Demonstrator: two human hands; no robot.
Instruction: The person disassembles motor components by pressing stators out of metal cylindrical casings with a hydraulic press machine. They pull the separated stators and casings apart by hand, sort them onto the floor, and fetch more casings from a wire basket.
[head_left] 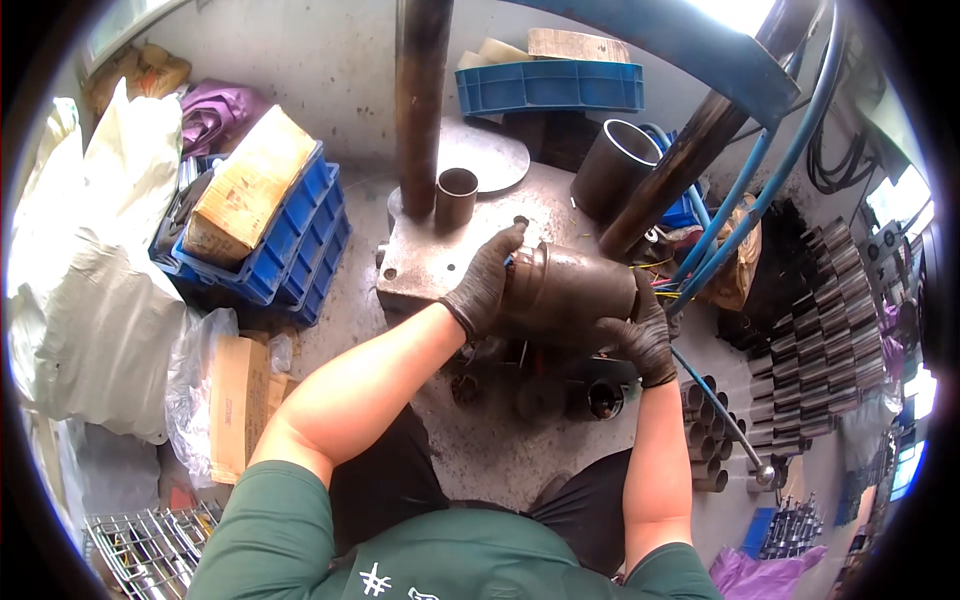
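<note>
Between my two hands lies a thick dark metal cylinder [572, 288], held on its side over the near edge of a machine's steel bed [425, 258]. My left hand [485, 283], in a dark glove, grips its left end, where a stepped collar shows. At the cylinder's right end my gloved right hand [645, 340] wraps round from the side and below. A short upright tube [457, 200] stands on the bed beside a dark column [420, 110]. Farther back is a round metal plate [485, 158], and a wider tube [612, 172] stands to its right.
Blue crates [300, 250] with a cardboard box [250, 190] on top are stacked at left. Blue hoses [745, 220] and a rod with a ball end [765, 474] hang at right. Many dark tubes [825, 330] are piled on the right. A wire basket [150, 550] sits lower left.
</note>
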